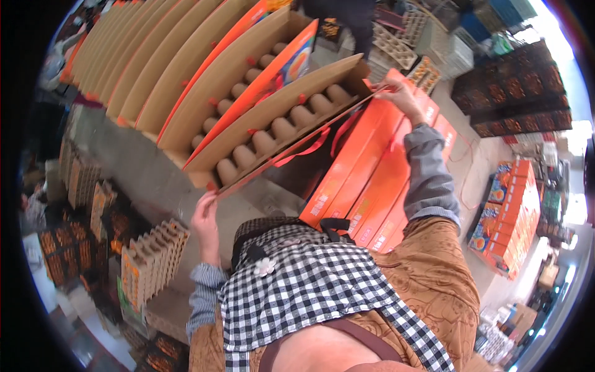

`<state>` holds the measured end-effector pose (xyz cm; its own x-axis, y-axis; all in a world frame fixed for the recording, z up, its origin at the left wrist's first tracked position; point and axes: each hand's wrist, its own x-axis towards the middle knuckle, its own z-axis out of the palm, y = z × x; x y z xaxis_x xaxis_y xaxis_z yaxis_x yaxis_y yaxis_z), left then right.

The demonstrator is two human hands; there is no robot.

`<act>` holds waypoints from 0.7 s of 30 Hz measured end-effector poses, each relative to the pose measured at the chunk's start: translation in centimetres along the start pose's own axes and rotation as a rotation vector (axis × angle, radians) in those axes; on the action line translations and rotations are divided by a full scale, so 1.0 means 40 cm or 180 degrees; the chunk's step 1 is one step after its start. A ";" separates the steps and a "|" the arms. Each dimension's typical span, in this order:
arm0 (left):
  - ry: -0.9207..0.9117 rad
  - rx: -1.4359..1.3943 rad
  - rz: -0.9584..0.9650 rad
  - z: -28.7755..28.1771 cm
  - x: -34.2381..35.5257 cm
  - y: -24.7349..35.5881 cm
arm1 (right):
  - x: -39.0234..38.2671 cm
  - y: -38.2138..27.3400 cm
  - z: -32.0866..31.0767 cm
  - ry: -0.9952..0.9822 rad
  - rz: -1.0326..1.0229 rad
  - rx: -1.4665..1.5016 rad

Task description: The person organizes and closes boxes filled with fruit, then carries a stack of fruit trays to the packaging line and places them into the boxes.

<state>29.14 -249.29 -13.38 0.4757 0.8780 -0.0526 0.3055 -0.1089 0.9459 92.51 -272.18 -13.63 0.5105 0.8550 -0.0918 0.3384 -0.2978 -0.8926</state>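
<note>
My left hand (205, 218) grips the near left corner of an open orange-and-brown cardboard carton (285, 108), and my right hand (400, 94) grips its far right end. The carton is slanted across the view, with a moulded pulp tray (266, 142) inside and red ribbon handles (310, 144) hanging from its near side. Behind it a long row of open cartons (139, 62) stands with flaps up, some holding similar trays. Under my right forearm lie several closed orange boxes (365, 167), side by side and touching.
Egg-tray stacks (154, 254) and dark crates (68, 257) stand at lower left. More dark crates (508, 87) stand upper right, orange boxes (508, 217) at right. A person in dark clothing (338, 15) stands beyond the cartons. Concrete floor (127, 164) shows between the cartons and stacks.
</note>
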 end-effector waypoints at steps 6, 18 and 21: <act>0.0106 0.0139 -0.0359 0.040 0.085 0.006 | 0.105 0.084 0.036 0.0304 0.0597 -0.0658; -0.0397 0.3157 0.2024 0.204 0.008 0.175 | 0.174 0.259 0.110 0.1224 -0.0582 -0.1295; -0.0670 0.4010 0.1487 0.264 0.071 0.151 | 0.184 0.129 0.192 0.1158 0.0584 -0.1175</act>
<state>41.06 -252.37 -11.19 0.8227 0.5674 0.0348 0.5684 -0.8219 -0.0370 91.96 -264.15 -22.31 0.8054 0.5925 -0.0144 0.4395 -0.6134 -0.6562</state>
